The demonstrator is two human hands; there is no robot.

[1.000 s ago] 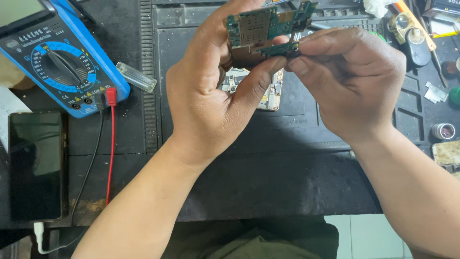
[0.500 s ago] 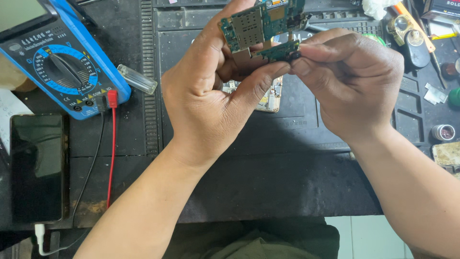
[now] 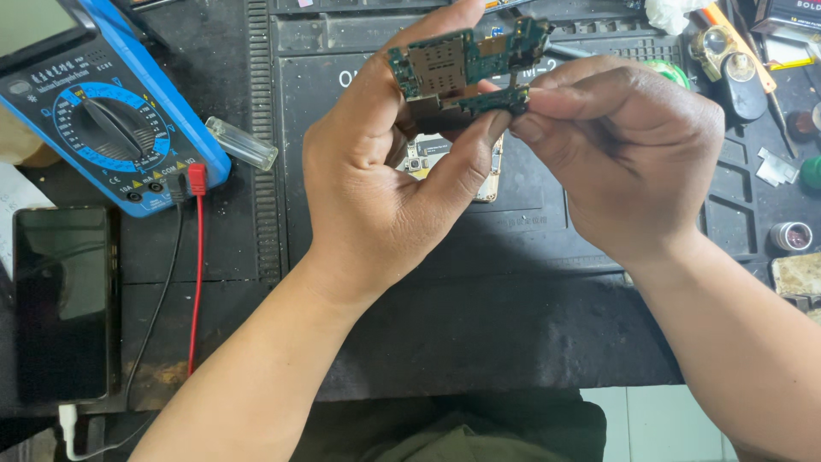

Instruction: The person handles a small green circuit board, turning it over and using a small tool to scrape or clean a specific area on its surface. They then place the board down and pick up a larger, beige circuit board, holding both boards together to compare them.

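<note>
My left hand [image 3: 385, 180] holds a small green circuit board [image 3: 462, 62] up above a black work mat [image 3: 479, 248], thumb under it and fingers behind. My right hand [image 3: 624, 154] pinches the board's lower right edge between thumb and fingertips. The board shows a metal card-slot shield and small components. Behind my hands, a phone part with a camera module [image 3: 428, 158] lies on the mat, mostly hidden.
A blue multimeter [image 3: 103, 120] with red and black leads sits top left, a dark phone [image 3: 64, 299] on a white cable below it. A clear plastic cap [image 3: 242, 143] lies by the meter. Small tools, screws and parts crowd the right edge.
Both hands have shifted the board slightly left and turned it a little; the grip on it is the same.
</note>
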